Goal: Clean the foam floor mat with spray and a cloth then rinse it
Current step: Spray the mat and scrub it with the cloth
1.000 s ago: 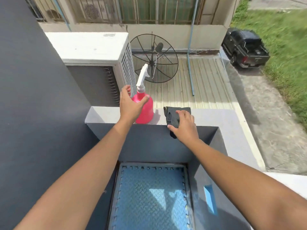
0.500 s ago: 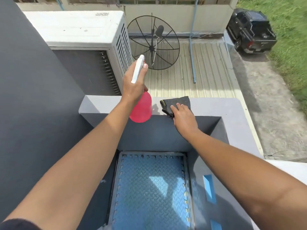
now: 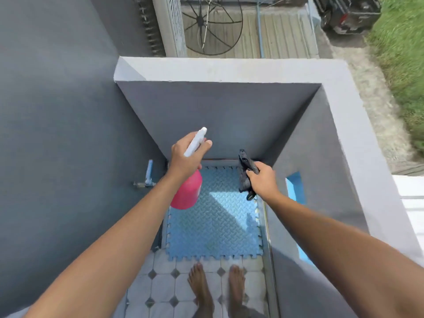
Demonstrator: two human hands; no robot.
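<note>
Dark grey walls (image 3: 218, 115) enclose a narrow balcony. White floor tiles (image 3: 165, 288) with grey diamonds lie near, a tap (image 3: 148, 175) on the left wall, sunlit grass (image 3: 399, 53) far right.

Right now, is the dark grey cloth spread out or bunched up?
Bunched up: the dark grey cloth hangs crumpled from the right hand, above the blue foam floor mat.

The floor (image 3: 160, 285) is laid with white square tiles set with small dark grey diamonds at their corners. At its far end a blue foam mat (image 3: 215, 235) lies flat on it, embossed with a tread pattern and edged with interlocking teeth, filling the space between the grey walls. A patch of sunlight falls across the mat. Two bare feet (image 3: 202, 288) stand on the tiles, toes just short of the mat's near edge.
</note>
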